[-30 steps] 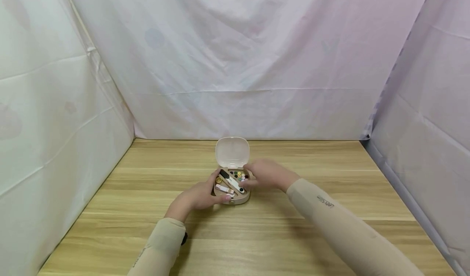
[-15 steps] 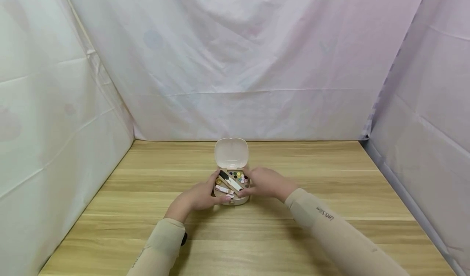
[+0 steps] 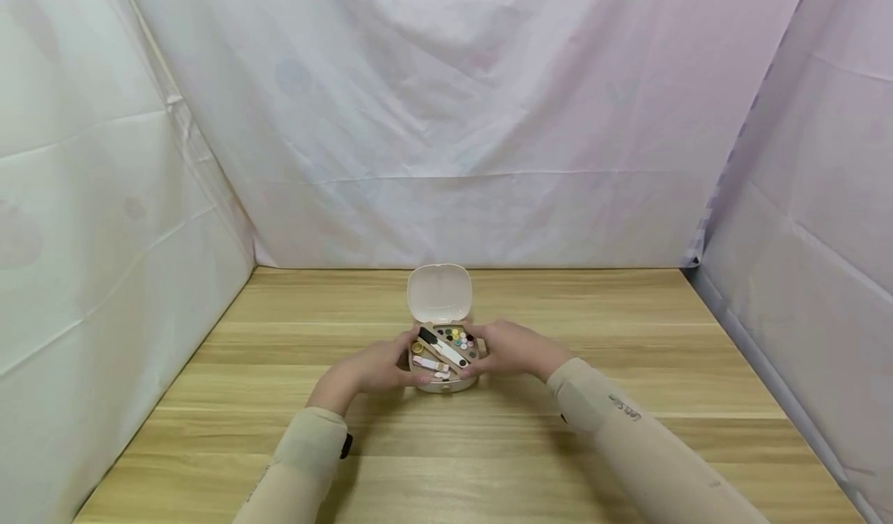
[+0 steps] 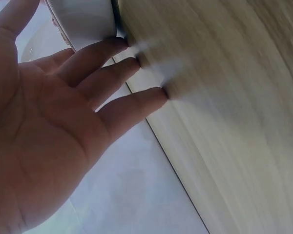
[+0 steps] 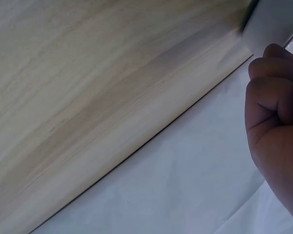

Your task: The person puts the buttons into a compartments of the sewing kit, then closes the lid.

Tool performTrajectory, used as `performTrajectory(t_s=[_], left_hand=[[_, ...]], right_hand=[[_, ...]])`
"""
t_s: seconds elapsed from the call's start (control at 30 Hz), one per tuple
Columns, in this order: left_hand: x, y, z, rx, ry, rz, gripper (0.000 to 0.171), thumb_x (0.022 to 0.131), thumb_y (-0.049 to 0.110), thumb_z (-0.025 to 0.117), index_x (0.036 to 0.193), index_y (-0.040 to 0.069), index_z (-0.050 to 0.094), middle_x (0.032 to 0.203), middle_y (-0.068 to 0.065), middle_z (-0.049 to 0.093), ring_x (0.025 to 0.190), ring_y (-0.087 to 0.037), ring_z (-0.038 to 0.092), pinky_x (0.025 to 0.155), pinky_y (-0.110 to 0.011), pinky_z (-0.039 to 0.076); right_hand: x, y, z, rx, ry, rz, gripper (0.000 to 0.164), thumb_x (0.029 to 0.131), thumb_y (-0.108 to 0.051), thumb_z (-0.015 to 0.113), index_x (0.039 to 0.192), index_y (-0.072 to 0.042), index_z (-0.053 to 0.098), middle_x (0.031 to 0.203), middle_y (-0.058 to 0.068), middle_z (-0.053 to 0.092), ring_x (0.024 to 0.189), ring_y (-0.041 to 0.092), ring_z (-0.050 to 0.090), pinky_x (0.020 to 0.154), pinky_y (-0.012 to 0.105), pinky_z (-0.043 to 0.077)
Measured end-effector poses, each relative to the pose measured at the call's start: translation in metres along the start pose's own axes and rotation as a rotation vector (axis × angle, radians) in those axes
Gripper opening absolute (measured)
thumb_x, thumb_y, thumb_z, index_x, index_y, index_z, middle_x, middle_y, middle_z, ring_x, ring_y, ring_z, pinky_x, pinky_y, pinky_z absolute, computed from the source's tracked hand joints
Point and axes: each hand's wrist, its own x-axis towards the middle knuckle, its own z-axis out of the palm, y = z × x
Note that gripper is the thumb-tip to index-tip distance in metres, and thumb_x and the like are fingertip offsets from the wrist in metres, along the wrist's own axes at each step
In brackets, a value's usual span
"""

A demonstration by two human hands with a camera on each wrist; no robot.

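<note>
A small pale sewing box (image 3: 446, 388) stands on the table with its clear lid (image 3: 439, 291) raised at the back. Its tan inner tray (image 3: 452, 370) carries white thread snips with a black end (image 3: 452, 352), colourful buttons (image 3: 458, 337), a small gold round piece (image 3: 417, 348) and a white-and-pink strip (image 3: 430, 364). My left hand (image 3: 373, 367) grips the tray's left side between thumb and forefinger. Its other fingers reach down beside the box wall (image 4: 90, 24) in the left wrist view. From the right, my right hand (image 3: 512, 348) pinches the tray's edge, remaining fingers curled in.
The wood-grain table (image 3: 446, 462) spreads around the box. White cloth hangs behind as a back curtain (image 3: 446, 121), with more cloth at the left side (image 3: 105, 237) and right side (image 3: 802, 237).
My right hand has come to the tray's right edge and taken hold of it. The tray has shifted slightly to the right over the box. My left hand stays at the left side.
</note>
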Motion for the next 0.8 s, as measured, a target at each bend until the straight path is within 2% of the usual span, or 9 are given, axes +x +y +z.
performTrajectory(t_s=[0.07, 0.13, 0.23, 0.33, 0.43, 0.53, 0.67, 0.8], left_hand=[[0.001, 0.001, 0.000, 0.009, 0.006, 0.004, 0.105, 0.092, 0.053, 0.080, 0.171, 0.015, 0.023, 0.166, -0.023, 0.045, 0.151, -0.044, 0.048, 0.125, -0.062, 0.038], [0.003, 0.004, 0.001, 0.018, 0.019, 0.007, 0.104, 0.090, 0.052, 0.082, 0.171, 0.016, 0.026, 0.166, -0.022, 0.045, 0.151, -0.043, 0.048, 0.125, -0.061, 0.038], [0.005, 0.008, 0.002, 0.029, 0.043, 0.004, 0.104, 0.087, 0.052, 0.084, 0.169, 0.017, 0.031, 0.166, -0.020, 0.046, 0.152, -0.041, 0.048, 0.126, -0.060, 0.038], [0.007, 0.014, 0.002, 0.048, 0.061, 0.009, 0.102, 0.085, 0.051, 0.087, 0.167, 0.017, 0.036, 0.165, -0.018, 0.048, 0.151, -0.040, 0.048, 0.126, -0.059, 0.038], [0.009, 0.019, 0.004, 0.051, 0.062, 0.017, 0.101, 0.084, 0.049, 0.088, 0.166, 0.016, 0.039, 0.165, -0.017, 0.049, 0.152, -0.040, 0.048, 0.126, -0.058, 0.038], [0.012, 0.025, 0.008, 0.041, 0.059, 0.024, 0.101, 0.084, 0.047, 0.088, 0.166, 0.015, 0.038, 0.165, -0.015, 0.049, 0.152, -0.038, 0.048, 0.127, -0.056, 0.038], [0.016, 0.034, 0.015, 0.022, 0.055, 0.036, 0.102, 0.084, 0.047, 0.088, 0.166, 0.014, 0.037, 0.166, -0.016, 0.047, 0.153, -0.037, 0.047, 0.128, -0.055, 0.037], [0.020, 0.042, 0.022, 0.014, 0.050, 0.050, 0.103, 0.083, 0.048, 0.088, 0.166, 0.015, 0.037, 0.167, -0.016, 0.045, 0.154, -0.038, 0.046, 0.128, -0.056, 0.037]], right_hand=[[-0.001, 0.000, -0.001, 0.020, -0.006, 0.023, 0.101, 0.084, -0.062, 0.083, 0.164, -0.014, 0.043, 0.070, -0.002, 0.055, 0.064, 0.011, 0.049, 0.069, 0.029, 0.046], [-0.003, 0.001, -0.001, 0.037, -0.004, 0.047, 0.101, 0.083, -0.062, 0.084, 0.164, -0.015, 0.043, 0.080, 0.003, 0.067, 0.066, 0.011, 0.050, 0.070, 0.029, 0.046], [-0.006, 0.001, 0.000, 0.056, 0.009, 0.074, 0.102, 0.081, -0.061, 0.086, 0.163, -0.015, 0.045, 0.113, 0.012, 0.078, 0.073, 0.013, 0.056, 0.076, 0.032, 0.051], [-0.010, 0.000, 0.000, 0.063, 0.027, 0.101, 0.102, 0.080, -0.060, 0.087, 0.162, -0.014, 0.046, 0.144, 0.016, 0.069, 0.094, 0.017, 0.067, 0.092, 0.039, 0.058], [-0.017, 0.000, 0.000, 0.051, 0.030, 0.132, 0.103, 0.081, -0.060, 0.086, 0.163, -0.012, 0.044, 0.158, 0.015, 0.058, 0.126, 0.024, 0.068, 0.112, 0.047, 0.054], [-0.025, -0.001, -0.002, 0.048, 0.029, 0.177, 0.103, 0.082, -0.058, 0.086, 0.163, -0.012, 0.043, 0.159, 0.017, 0.055, 0.143, 0.033, 0.059, 0.119, 0.053, 0.048], [-0.037, -0.002, -0.007, 0.052, 0.032, 0.229, 0.103, 0.081, -0.053, 0.089, 0.163, -0.012, 0.043, 0.155, 0.021, 0.059, 0.138, 0.035, 0.062, 0.118, 0.057, 0.048], [-0.047, 0.001, -0.008, 0.064, 0.040, 0.261, 0.103, 0.079, -0.048, 0.092, 0.163, -0.011, 0.044, 0.154, 0.022, 0.059, 0.139, 0.037, 0.061, 0.119, 0.058, 0.047]])
